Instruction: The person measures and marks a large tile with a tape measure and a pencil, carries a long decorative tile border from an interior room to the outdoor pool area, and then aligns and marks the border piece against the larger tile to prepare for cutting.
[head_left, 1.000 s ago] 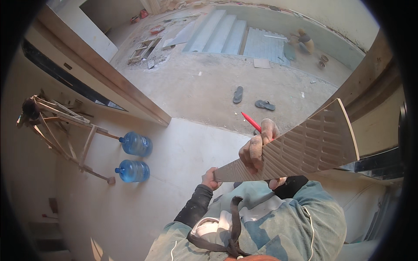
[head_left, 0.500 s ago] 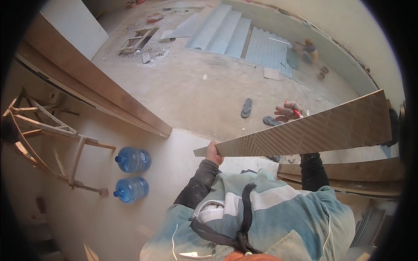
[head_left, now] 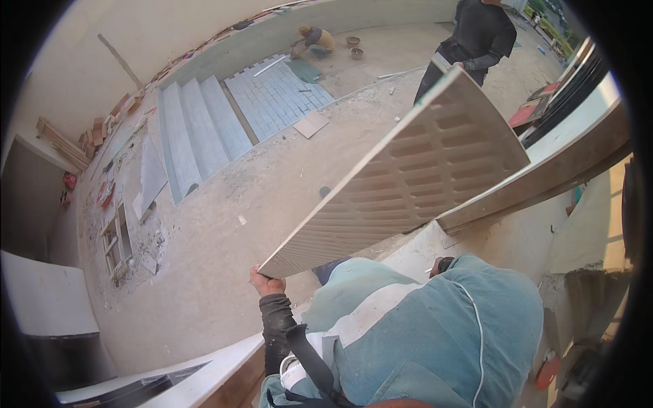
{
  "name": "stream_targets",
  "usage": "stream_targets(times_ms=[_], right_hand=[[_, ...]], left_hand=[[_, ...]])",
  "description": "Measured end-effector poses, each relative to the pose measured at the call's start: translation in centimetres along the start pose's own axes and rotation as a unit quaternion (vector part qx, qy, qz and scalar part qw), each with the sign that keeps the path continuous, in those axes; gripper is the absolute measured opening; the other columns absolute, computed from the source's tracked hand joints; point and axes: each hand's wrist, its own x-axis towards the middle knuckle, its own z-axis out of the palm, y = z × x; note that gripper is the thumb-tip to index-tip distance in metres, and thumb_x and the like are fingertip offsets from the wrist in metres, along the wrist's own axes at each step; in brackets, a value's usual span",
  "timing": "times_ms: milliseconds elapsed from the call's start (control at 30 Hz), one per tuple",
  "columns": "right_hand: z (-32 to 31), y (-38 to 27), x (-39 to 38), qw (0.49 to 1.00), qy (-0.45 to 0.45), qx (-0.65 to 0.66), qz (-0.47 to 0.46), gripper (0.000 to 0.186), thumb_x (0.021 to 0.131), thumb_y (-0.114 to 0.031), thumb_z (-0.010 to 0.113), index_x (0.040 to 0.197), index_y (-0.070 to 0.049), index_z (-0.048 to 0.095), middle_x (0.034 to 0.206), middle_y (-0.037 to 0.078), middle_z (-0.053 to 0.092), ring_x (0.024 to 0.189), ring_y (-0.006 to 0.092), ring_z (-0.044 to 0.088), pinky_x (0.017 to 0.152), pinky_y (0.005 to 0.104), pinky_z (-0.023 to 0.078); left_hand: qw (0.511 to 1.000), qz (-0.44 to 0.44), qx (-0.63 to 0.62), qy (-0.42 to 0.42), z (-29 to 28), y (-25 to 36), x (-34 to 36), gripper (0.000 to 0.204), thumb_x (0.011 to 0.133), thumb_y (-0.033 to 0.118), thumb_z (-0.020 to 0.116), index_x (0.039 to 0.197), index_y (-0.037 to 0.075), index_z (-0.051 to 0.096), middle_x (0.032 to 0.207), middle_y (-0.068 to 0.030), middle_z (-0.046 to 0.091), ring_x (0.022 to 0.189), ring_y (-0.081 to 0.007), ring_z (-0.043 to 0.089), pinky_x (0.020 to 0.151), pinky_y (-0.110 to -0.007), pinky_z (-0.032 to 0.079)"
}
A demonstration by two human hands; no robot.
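A large tile (head_left: 435, 163) slants across in front of me, its ribbed brownish back toward me. My left hand (head_left: 267, 282) is closed around its lower near corner. At the tile's upper far edge, a person in black (head_left: 476, 34) has a hand (head_left: 458, 64) on it. Beside my body, low on the right, my right hand (head_left: 436, 268) shows only in part below its dark cuff. A thin whitish thing sticks out by it, too small to name, and its fingers are mostly hidden.
Pale steps (head_left: 194, 122) and light paving (head_left: 279, 95) lie at the back, where another person (head_left: 316, 42) crouches near two buckets (head_left: 355, 47). A wooden frame (head_left: 117, 238) and rubble lie left. A brown door frame (head_left: 537, 177) stands close on the right.
My view has swung to the right, and the person in black has come into sight at the tile's far end. The tile tilts more steeply. My right hand has dropped from behind it to my side.
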Motion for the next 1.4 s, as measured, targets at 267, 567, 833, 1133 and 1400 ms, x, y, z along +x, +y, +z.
stream_targets(times_ms=[267,567,833,1133,1400], right_hand=[[-22.1,-37.3,-0.2,0.946,0.184,0.137,-0.228,0.031,0.073,-0.029,0.078,0.09,-0.003,0.074,0.085,0.018,0.072,0.08,0.0295,0.072,0.071,0.0408,0.056],[-39.3,-63.6,-5.8,0.837,0.324,0.22,-0.382,0.023,0.075,-0.026,0.073,0.088,-0.008,0.072,0.088,0.018,0.071,0.086,0.0351,0.068,0.076,0.0436,0.054],[-25.9,-70.2,-2.5,0.965,0.196,0.053,-0.164,0.032,0.076,-0.034,0.074,0.087,-0.004,0.074,0.082,0.018,0.071,0.08,0.0316,0.07,0.069,0.0423,0.055],[-24.5,-83.5,-5.7,0.986,-0.022,0.154,-0.059,0.02,0.081,-0.03,0.073,0.084,-0.011,0.077,0.072,0.006,0.072,0.06,0.0143,0.068,0.058,0.0323,0.056],[-32.8,-110.1,1.1,0.955,0.166,0.083,-0.231,0.022,0.075,-0.024,0.071,0.077,-0.003,0.072,0.086,0.023,0.07,0.085,0.0389,0.069,0.071,0.0422,0.056]], left_hand=[[0.986,0.145,0.028,0.082,-2.6,19.2,20.2,0.017,0.084,0.03,0.051,0.081,0.014,0.057,0.085,0.0005,0.064,0.078,-0.0185,0.064,0.071,-0.034,0.051],[0.774,0.289,0.529,0.192,-7.8,37.4,28.9,0.04,0.092,0.033,0.046,0.111,0.002,0.062,0.119,-0.0078,0.064,0.108,-0.0197,0.061,0.09,-0.034,0.047],[0.763,0.304,0.485,0.299,-9.5,52.1,38.5,0.044,0.09,0.032,0.051,0.114,-0.004,0.058,0.121,-0.0136,0.062,0.11,-0.0255,0.059,0.092,-0.037,0.046],[0.465,0.302,0.761,0.338,-12.3,68.8,48.6,0.024,0.075,0.011,0.067,0.085,-0.008,0.056,0.084,-0.0201,0.064,0.079,-0.0351,0.065,0.068,-0.044,0.05],[0.322,0.237,0.828,0.393,-13.7,76.5,53.0,0.021,0.075,0.01,0.065,0.084,-0.007,0.058,0.09,-0.0204,0.066,0.087,-0.0366,0.066,0.076,-0.047,0.051]])
